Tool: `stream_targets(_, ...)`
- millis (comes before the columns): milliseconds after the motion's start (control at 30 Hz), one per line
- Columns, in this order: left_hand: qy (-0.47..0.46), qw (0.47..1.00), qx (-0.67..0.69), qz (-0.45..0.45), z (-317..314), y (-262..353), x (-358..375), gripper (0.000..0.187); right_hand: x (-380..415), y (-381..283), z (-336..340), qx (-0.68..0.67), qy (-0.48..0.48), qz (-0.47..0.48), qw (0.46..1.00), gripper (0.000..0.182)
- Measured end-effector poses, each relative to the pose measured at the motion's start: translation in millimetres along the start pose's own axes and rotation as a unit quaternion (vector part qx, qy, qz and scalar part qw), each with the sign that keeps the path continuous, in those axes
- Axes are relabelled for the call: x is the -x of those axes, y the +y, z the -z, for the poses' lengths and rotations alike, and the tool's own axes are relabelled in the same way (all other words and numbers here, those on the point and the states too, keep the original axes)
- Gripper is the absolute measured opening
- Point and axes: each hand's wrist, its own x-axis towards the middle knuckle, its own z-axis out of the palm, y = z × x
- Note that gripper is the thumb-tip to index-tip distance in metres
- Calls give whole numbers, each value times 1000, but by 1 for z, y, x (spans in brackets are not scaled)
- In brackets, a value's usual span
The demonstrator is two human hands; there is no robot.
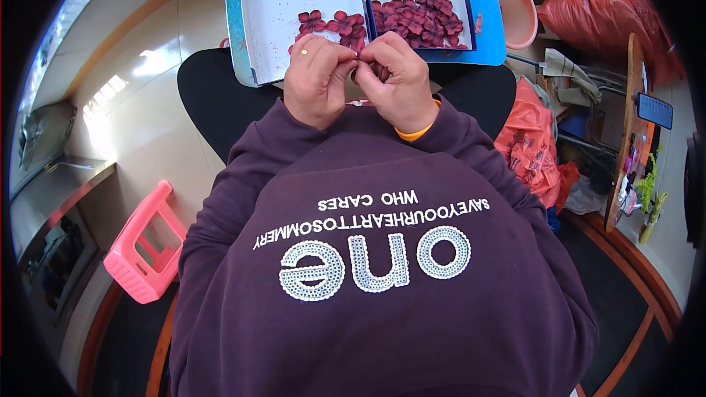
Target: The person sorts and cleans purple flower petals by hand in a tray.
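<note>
The purple sweatshirt (368, 250) fills the foreground. Above it, the left hand (318, 77) and right hand (397, 77) meet fingertip to fingertip, pinching a small red fabric flower (365, 66) over the lap, beside the tray (294, 0) that keeps loose flowers (419, 18) within reach.

Bright daylight from left, window glare on floor (110, 95); heavy fisheye warp, dark vignette corners, sharp centre.

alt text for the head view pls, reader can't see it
Seen from above, a person's left hand and right hand meet fingertip to fingertip over a small dark red piece, above a blue-rimmed tray on the lap holding red fabric flowers. A pink stool stands on the floor at left.
</note>
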Motion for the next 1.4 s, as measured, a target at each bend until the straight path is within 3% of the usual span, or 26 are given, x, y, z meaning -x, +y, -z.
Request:
stream_targets(100,49,996,34,-69,-3,-2,1,17,1,-3,1,-52,20,-25,998,11)
stream_targets(300,54,993,60,-84,-2,2,1,16,2,-1,2,-121,16,-37,992,13)
stream_targets(433,61,997,52,0,3,12,-1,17,0,1,-1,-294,33,-154,943,14)
stream_targets(600,34,980,146,131,8,12,0,18,-4,-5,10,-302,-24,-268,915,12)
stream_targets(800,-3,947,221,231,4,8,4,20,-3,-6,6,-311,13,-306,900,14)
stream_targets(933,46,831,369,414,7,8,0,16,-1,-3,12,-270,-23,-324,906,17)
stream_targets(967,44,830,370,415,7,10,1,16,-1,-2,13,-270,-21,-325,906,17)
stream_targets(1100,-11,966,152,208,14,17,9,10,-3,-1,13,-272,-15,-355,894,15)
stream_targets(1400,-94,982,28,162,3,7,15,5,-2,-4,12,-276,-4,-366,889,16)
